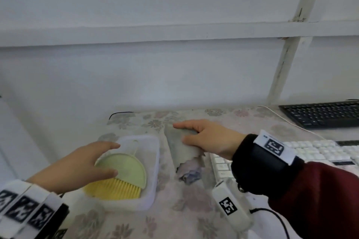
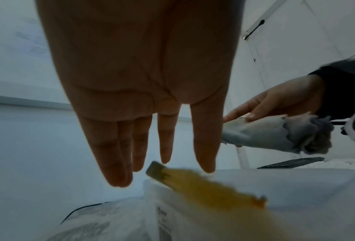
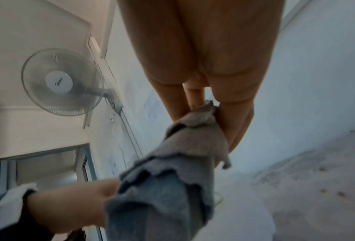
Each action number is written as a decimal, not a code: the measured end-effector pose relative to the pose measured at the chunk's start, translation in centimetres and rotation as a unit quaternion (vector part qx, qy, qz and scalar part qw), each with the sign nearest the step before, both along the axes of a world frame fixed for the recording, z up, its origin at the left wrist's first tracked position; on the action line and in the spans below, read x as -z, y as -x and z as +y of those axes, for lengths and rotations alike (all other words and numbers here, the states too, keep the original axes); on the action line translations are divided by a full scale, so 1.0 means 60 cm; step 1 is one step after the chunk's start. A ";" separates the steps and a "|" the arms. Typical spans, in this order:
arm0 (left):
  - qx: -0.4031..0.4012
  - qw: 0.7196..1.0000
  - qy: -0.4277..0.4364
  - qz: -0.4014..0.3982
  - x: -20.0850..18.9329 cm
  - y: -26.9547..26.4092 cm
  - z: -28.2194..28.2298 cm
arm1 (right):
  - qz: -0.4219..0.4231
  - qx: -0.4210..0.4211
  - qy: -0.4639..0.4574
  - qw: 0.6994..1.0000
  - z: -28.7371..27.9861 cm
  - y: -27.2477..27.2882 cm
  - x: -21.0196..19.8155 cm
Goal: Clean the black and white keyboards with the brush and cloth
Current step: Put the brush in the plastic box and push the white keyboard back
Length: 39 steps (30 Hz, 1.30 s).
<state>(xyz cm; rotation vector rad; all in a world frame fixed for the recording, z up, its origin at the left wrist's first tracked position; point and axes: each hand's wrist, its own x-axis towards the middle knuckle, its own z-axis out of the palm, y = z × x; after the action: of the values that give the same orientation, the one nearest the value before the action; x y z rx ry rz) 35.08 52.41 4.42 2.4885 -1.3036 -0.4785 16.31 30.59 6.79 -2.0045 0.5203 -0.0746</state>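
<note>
Reaching with straight fingers, the left hand could tip the brush from its tray (the right hand pinches the cloth).

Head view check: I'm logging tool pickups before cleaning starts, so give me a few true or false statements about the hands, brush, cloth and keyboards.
1. The right hand holds the rolled grey cloth. True.
2. The left hand grips the green and yellow plastic brush. False: its fingers are straight, above the brush.
3. The brush lies in the translucent plastic tray. True.
4. The black keyboard lies nearer the person than the white keyboard. False: it lies farther back.
5. The cloth covers the white keyboard's keys. False: it is held left of it.
</note>
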 end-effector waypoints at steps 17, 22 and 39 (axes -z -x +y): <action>-0.063 0.982 0.113 0.135 0.007 -0.053 0.002 | 0.170 -0.078 0.261 0.947 0.107 -0.170 0.059; -0.078 0.978 0.162 0.108 -0.030 -0.060 0.011 | 0.198 -0.107 0.263 0.938 0.126 -0.189 0.066; -0.050 0.965 0.176 0.187 -0.021 -0.033 -0.044 | 0.149 -0.013 0.143 0.978 0.079 -0.121 0.026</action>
<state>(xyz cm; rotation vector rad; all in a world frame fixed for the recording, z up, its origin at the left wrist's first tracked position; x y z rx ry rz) 37.03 49.74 5.68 2.0373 -1.0080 -0.5972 23.59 35.35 5.21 -2.3198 0.7043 0.1794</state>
